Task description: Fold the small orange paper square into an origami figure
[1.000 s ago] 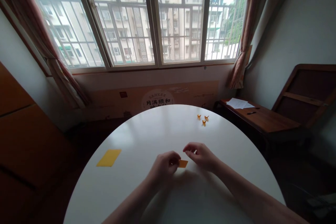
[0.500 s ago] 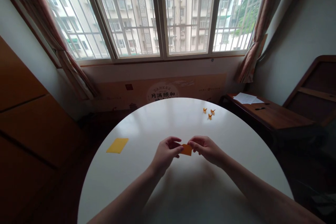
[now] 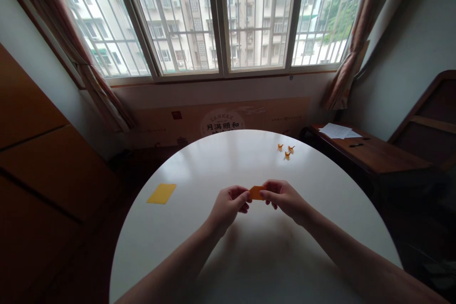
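A small, flat piece of matte orange paper (image 3: pixel 257 193), straight-edged and angular, is held above the smooth, glossy white round table (image 3: pixel 249 161), near its middle. Its visible long axis runs left to right between the hands, the covered ends hard to read. The left hand (image 3: pixel 228 203) pinches one end, thumb and fingers together, and the right hand (image 3: pixel 284 196) clamps the other

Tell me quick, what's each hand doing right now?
Left hand: closed on the orange paper, at its left end.
Right hand: closed on its right end.
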`<state>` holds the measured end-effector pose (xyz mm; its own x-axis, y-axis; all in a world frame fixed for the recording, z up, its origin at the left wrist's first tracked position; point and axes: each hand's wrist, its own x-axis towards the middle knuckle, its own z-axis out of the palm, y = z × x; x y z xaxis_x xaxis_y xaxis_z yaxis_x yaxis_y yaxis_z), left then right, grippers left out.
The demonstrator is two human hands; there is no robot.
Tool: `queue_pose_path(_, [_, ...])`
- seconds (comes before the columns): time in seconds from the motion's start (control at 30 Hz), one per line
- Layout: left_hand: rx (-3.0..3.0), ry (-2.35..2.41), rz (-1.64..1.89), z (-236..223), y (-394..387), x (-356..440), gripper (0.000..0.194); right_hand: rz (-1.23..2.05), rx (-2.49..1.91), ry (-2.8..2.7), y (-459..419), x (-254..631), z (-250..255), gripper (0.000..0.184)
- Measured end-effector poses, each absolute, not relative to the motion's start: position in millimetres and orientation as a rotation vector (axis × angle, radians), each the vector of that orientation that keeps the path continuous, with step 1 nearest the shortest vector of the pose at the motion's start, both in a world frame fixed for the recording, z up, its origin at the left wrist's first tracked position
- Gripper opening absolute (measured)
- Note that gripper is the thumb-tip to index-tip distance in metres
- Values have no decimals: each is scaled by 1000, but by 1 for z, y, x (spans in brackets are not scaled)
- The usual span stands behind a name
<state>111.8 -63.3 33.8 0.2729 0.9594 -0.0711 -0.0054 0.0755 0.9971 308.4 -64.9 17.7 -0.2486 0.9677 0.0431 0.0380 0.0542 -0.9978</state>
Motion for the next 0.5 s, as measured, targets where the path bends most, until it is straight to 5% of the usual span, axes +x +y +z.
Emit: queue_pose_path(0.5, [1942, 1255, 1141, 31, -62, 104, 13, 1097, -1176, -1360, -63, 310, 19, 29])
